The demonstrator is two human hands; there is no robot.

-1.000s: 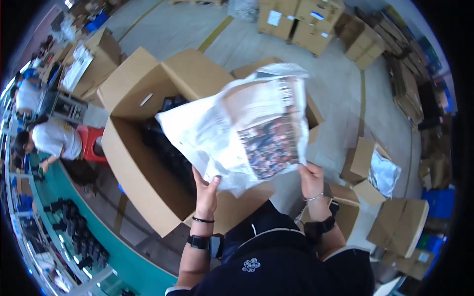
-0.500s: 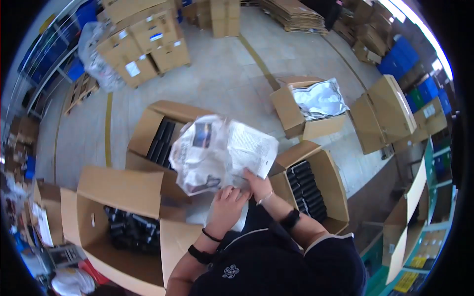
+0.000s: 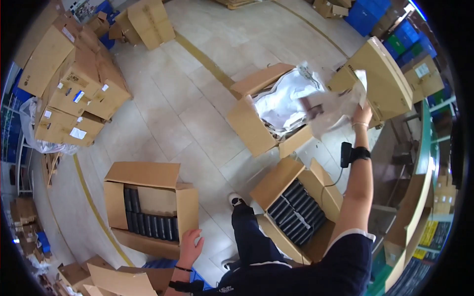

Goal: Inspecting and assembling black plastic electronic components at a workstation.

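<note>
My right hand (image 3: 362,115), at the end of an outstretched arm, grips a printed newspaper sheet (image 3: 338,108) that is smeared by motion. The sheet hangs beside an open cardboard box (image 3: 251,130) stuffed with silvery-white crumpled sheets (image 3: 284,101). My left hand (image 3: 190,246) is low, with fingers apart and nothing in them, by the corner of another open carton (image 3: 143,172). Black tube-like parts (image 3: 153,225) stand in rows inside that carton. To the right of my legs, a third open carton (image 3: 281,182) contains more black tubes (image 3: 298,212) lying side by side.
Stacked closed cartons (image 3: 74,93) stand at the left. A large tan carton (image 3: 380,84) is just beyond my right hand, with blue crates (image 3: 368,15) behind. Green-edged shelving (image 3: 424,133) runs along the right. A cable (image 3: 333,183) trails from my right wrist device.
Both hands were together on the newspaper; now the left has let go and dropped left, while the right has carried the sheet far to the right. The view has shifted too.
</note>
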